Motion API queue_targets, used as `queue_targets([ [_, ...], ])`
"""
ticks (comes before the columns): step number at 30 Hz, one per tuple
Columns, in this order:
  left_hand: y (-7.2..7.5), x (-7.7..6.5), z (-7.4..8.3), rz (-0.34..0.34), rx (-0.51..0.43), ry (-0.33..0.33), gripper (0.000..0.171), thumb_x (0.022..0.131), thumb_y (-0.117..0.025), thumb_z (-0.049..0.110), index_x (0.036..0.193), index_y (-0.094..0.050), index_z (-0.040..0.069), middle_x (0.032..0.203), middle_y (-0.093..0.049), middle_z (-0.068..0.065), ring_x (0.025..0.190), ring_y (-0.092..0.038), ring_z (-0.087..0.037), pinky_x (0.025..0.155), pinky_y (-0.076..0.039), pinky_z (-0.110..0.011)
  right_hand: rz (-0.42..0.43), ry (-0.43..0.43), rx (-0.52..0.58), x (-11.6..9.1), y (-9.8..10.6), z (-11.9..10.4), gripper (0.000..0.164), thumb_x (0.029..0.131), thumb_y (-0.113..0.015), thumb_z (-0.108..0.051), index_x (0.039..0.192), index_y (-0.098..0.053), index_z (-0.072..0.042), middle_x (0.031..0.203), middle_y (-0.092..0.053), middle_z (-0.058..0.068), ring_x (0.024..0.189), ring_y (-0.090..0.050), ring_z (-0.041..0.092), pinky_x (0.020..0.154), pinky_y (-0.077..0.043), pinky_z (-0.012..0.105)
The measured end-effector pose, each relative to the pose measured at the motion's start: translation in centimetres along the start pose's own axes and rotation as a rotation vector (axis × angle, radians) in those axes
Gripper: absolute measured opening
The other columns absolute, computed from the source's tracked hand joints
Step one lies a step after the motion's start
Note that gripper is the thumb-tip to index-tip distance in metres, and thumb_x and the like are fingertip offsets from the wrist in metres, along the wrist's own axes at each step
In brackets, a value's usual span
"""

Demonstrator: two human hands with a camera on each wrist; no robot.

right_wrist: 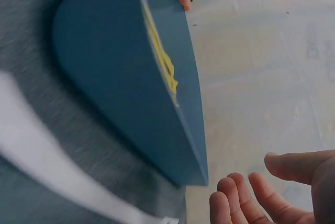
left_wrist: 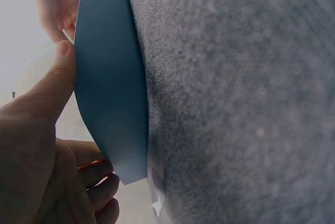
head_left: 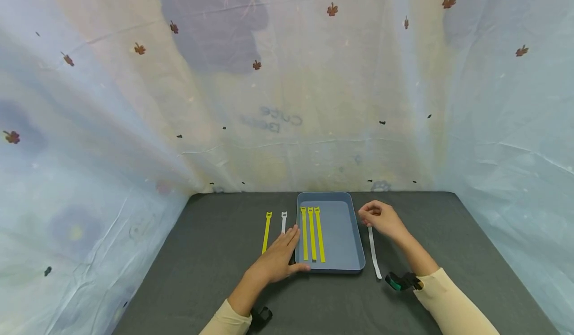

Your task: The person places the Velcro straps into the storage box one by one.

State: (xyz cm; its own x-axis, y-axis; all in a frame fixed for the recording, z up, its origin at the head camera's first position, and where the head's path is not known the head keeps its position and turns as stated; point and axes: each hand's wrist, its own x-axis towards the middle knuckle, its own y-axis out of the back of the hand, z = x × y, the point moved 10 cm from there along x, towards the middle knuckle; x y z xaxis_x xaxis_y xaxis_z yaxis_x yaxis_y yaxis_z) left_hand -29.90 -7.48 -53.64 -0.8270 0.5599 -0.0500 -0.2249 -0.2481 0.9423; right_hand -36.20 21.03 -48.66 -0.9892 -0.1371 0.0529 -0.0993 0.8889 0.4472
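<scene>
A blue-grey tray (head_left: 338,235) holds 3 yellow cable straps (head_left: 312,235) with slotted heads, side by side along its left part. My left hand (head_left: 280,255) rests against the tray's near-left corner, fingers along the left wall and thumb at the near rim. In the left wrist view its fingertips (left_wrist: 107,169) touch the wall. Right of the tray lies a white cable strap (head_left: 374,252), its upper end hidden under my right hand (head_left: 381,220). The right wrist view shows that hand's thumb (right_wrist: 293,166) apart from its bent fingers, with nothing between them.
Left of the tray lie another yellow strap (head_left: 267,233) and another white strap (head_left: 283,220), partly behind my left hand. A dark grey cloth (head_left: 215,255) covers the table. Printed plastic sheeting (head_left: 305,100) hangs behind and on both sides.
</scene>
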Motion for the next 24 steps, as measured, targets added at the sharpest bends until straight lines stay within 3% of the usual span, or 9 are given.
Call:
queue_targets([
  [12,0.0,0.0,0.1,-0.011,-0.006,0.008,0.109,0.097,-0.066,0.070,0.172,-0.019,0.005,0.180,-0.014,-0.013,0.166,-0.016,-0.031,0.135,-0.019,-0.049,0.064,-0.065,-0.039,-2.2,2.3,4.7,0.027,0.109,-0.066,-0.015,0.118,-0.066,0.011,0.101,-0.075,0.023,0.086,-0.074,0.027,0.072,-0.066,0.036],
  [24,-0.1,0.2,0.0,-0.009,0.008,0.011,0.110,0.097,-0.064,0.071,0.172,-0.019,0.005,0.180,-0.013,-0.012,0.166,-0.016,-0.031,0.135,-0.019,-0.047,-0.006,-0.103,-0.092,-2.7,1.5,6.8,0.038,0.100,-0.079,-0.013,0.124,-0.064,0.012,0.107,-0.073,0.021,0.088,-0.069,0.018,0.070,-0.057,0.029],
])
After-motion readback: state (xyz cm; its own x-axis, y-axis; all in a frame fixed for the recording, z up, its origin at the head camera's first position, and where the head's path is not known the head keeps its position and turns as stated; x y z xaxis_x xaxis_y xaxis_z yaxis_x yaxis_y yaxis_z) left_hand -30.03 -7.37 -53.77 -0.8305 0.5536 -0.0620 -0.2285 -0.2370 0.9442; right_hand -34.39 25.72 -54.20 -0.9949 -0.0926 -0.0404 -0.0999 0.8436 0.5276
